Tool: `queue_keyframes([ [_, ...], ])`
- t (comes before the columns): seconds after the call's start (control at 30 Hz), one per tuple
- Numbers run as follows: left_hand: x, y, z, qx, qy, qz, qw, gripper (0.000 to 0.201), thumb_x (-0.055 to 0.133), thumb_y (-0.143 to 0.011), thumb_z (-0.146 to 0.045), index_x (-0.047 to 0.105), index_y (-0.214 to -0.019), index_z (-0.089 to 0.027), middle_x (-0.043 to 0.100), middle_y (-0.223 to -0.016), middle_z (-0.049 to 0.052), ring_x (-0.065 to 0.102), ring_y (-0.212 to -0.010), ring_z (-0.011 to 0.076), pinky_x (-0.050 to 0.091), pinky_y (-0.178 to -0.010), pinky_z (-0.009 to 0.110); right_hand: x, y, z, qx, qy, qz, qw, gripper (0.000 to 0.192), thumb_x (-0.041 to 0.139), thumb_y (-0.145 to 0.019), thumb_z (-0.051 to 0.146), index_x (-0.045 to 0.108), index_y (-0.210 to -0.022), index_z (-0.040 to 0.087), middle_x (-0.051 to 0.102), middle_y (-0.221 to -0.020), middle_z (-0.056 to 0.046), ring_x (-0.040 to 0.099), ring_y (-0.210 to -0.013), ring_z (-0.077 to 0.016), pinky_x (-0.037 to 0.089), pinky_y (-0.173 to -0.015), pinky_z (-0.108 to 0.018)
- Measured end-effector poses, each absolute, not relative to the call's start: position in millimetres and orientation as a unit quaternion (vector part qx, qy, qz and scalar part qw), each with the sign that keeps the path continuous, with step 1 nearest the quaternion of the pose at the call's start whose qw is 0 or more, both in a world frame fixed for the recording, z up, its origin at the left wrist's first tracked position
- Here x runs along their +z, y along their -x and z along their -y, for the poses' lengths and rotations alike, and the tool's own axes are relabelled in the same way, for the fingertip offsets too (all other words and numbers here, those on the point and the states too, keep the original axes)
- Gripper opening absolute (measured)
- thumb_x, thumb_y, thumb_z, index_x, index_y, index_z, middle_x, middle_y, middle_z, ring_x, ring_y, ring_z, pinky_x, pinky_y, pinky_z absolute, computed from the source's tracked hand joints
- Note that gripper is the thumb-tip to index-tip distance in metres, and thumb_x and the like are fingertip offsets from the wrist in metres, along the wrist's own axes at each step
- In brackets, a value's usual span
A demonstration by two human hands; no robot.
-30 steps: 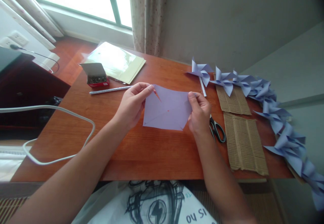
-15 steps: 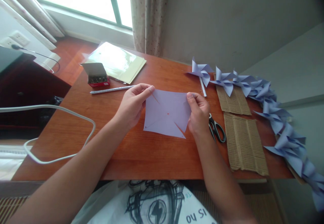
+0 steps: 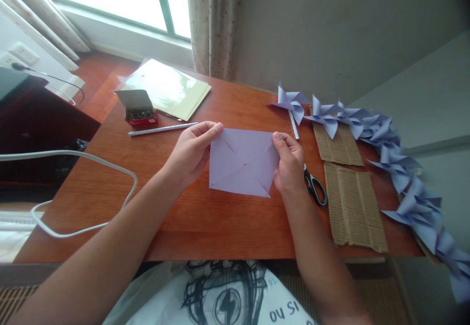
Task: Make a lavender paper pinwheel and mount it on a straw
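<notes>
A lavender paper square (image 3: pixel 242 162) with diagonal cuts and a red dot at its middle lies over the wooden desk (image 3: pixel 165 217). My left hand (image 3: pixel 193 151) pinches its upper left corner. My right hand (image 3: pixel 290 166) grips its right edge. Both hands hold the sheet nearly flat, just above the desk's middle.
Black-handled scissors (image 3: pixel 315 188) lie right of my right hand. Two corrugated cardboard pieces (image 3: pixel 354 207) and a row of several lavender pinwheels (image 3: pixel 389 149) fill the right side. A white stick (image 3: pixel 161 129), a red pin box (image 3: pixel 138 110), yellow sheets (image 3: pixel 167 87) and a white cable (image 3: pixel 73 193) lie left.
The paper's lifted top left flap has settled back, and the sheet has turned a little, lying flatter between both hands. My hands stayed almost in place.
</notes>
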State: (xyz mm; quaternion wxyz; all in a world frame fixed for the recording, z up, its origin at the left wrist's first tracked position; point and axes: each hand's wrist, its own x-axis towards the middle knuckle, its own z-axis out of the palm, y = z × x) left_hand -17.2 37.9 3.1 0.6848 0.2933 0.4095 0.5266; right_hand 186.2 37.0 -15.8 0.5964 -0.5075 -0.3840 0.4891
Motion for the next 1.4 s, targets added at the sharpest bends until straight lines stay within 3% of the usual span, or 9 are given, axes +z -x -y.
queue_keyframes([
  [0.17, 6.6, 16.1, -37.0, 0.53, -0.279, -0.401, 0.693, 0.027, 0.083, -0.076, -0.033, 0.061, -0.071, -0.017, 0.058, -0.062, -0.002, 0.053, -0.052, 0.0092, 0.039, -0.049, 0.02, -16.7, -186.1, -37.7, 0.514, 0.487, 0.378, 0.597, 0.025, 0.077, -0.081, 0.045, 0.065, -0.076, 0.024, 0.062, -0.07, 0.005, 0.053, -0.061, -0.0112, 0.043, -0.06, -0.025],
  [0.77, 6.8, 16.2, -37.7, 0.532, -0.285, -0.396, 0.692, 0.029, 0.085, -0.075, -0.036, 0.063, -0.07, -0.017, 0.063, -0.064, -0.002, 0.057, -0.054, 0.0106, 0.043, -0.052, 0.022, -16.3, -186.4, -37.6, 0.518, 0.498, 0.372, 0.588, 0.029, 0.078, -0.078, 0.049, 0.064, -0.076, 0.024, 0.062, -0.07, 0.004, 0.054, -0.061, -0.0121, 0.045, -0.061, -0.027],
  [0.97, 4.1, 14.3, -36.8, 0.512, -0.319, -0.381, 0.7, 0.029, 0.08, -0.08, -0.044, 0.072, -0.082, -0.017, 0.071, -0.075, 0.003, 0.066, -0.064, 0.0159, 0.049, -0.058, 0.024, -14.9, -186.5, -38.1, 0.518, 0.493, 0.353, 0.603, 0.03, 0.079, -0.077, 0.048, 0.063, -0.075, 0.023, 0.061, -0.069, 0.005, 0.054, -0.062, -0.0117, 0.045, -0.062, -0.026],
  [1.17, -0.4, 12.7, -32.7, 0.469, -0.349, -0.393, 0.71, 0.031, 0.087, -0.073, -0.034, 0.078, -0.095, -0.015, 0.078, -0.088, 0.008, 0.073, -0.074, 0.0211, 0.056, -0.066, 0.027, -14.7, -187.1, -38.6, 0.525, 0.482, 0.331, 0.618, 0.03, 0.08, -0.078, 0.047, 0.063, -0.077, 0.023, 0.065, -0.072, 0.005, 0.058, -0.065, -0.0125, 0.048, -0.065, -0.027],
  [1.27, -0.8, 12.8, -33.8, 0.499, -0.328, -0.415, 0.687, 0.032, 0.086, -0.074, -0.035, 0.077, -0.097, -0.015, 0.079, -0.087, 0.008, 0.073, -0.071, 0.0206, 0.057, -0.065, 0.028, -12.1, -187.4, -37.5, 0.546, 0.468, 0.371, 0.587, 0.032, 0.076, -0.081, 0.055, 0.066, -0.085, 0.024, 0.07, -0.079, 0.002, 0.064, -0.073, -0.0171, 0.052, -0.068, -0.031],
  [1.4, -0.1, 15.3, -40.6, 0.589, -0.251, -0.45, 0.622, 0.03, 0.085, -0.072, -0.032, 0.075, -0.095, -0.014, 0.078, -0.087, 0.007, 0.073, -0.072, 0.0205, 0.059, -0.069, 0.03, -9.5, -188.9, -35.9, 0.619, 0.439, 0.421, 0.498, 0.051, 0.059, -0.086, 0.072, 0.071, -0.094, 0.024, 0.073, -0.084, -0.005, 0.068, -0.083, -0.0232, 0.055, -0.068, -0.035],
])
